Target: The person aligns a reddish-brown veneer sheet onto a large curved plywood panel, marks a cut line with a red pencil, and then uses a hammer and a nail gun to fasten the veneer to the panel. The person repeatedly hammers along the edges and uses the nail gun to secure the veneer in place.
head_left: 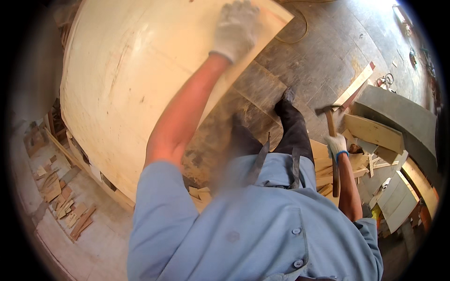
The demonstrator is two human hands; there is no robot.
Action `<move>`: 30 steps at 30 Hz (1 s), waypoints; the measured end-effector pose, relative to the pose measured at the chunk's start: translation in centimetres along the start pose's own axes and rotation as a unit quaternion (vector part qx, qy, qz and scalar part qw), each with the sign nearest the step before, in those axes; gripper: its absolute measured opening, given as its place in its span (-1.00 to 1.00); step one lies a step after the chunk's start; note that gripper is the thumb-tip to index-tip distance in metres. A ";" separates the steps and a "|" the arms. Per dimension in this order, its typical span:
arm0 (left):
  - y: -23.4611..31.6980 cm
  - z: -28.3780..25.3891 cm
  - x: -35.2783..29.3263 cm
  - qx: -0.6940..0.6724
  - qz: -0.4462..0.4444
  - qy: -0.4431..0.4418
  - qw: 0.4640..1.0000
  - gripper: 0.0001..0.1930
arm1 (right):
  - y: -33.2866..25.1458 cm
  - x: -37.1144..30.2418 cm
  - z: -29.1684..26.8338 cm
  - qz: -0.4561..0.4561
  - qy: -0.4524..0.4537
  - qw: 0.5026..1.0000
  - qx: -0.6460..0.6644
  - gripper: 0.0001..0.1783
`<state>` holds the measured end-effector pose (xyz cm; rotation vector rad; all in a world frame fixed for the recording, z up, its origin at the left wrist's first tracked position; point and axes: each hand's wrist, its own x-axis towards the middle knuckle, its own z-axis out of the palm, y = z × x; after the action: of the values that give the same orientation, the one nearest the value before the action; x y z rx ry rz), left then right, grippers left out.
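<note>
A large pale plywood panel (126,84) fills the upper left, with a corner at the top. My left hand (236,29), in a whitish work glove, rests on the panel near that corner; its fingers are slightly blurred but look stretched out. At my right side, my gloved right hand (336,144) is closed round the wooden handle of a hammer (331,124). The hammer is upright in the picture, its dark metal head above the fist and the handle's end below. It is apart from the panel.
Wood offcuts (70,215) lie on the floor at the left. To my right are stacked boards (375,131), a curved grey panel (398,112) and a narrow wooden strip (355,86). A yellowish hose or cable (305,28) loops across the dark floor beyond the panel's corner.
</note>
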<state>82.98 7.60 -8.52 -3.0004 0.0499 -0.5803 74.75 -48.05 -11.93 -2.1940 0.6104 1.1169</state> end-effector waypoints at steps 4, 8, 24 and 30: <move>0.3 -13.1 -16.4 -0.155 -0.023 -0.037 0.987 -0.53 | 14.1 -7.7 1.7 0.136 0.019 0.990 0.032 -0.76; -3.1 -22.0 -38.2 -0.142 -0.140 -0.092 0.976 -0.49 | 28.2 -13.4 5.4 0.208 0.041 0.977 -0.002 -0.76; -9.4 -37.2 -82.6 -0.005 -0.301 -0.095 0.949 -0.43 | 29.9 -27.0 31.3 0.001 -0.044 0.999 -0.002 -0.75; -10.9 -37.5 -83.6 -0.066 -0.249 -0.075 0.963 -0.43 | 29.1 -35.1 40.6 0.007 -0.062 0.995 0.080 -0.74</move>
<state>-8.44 19.55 -3.86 -3.1763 -0.7202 -0.3888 14.76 -36.59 -10.51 -1.9706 0.6398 1.1609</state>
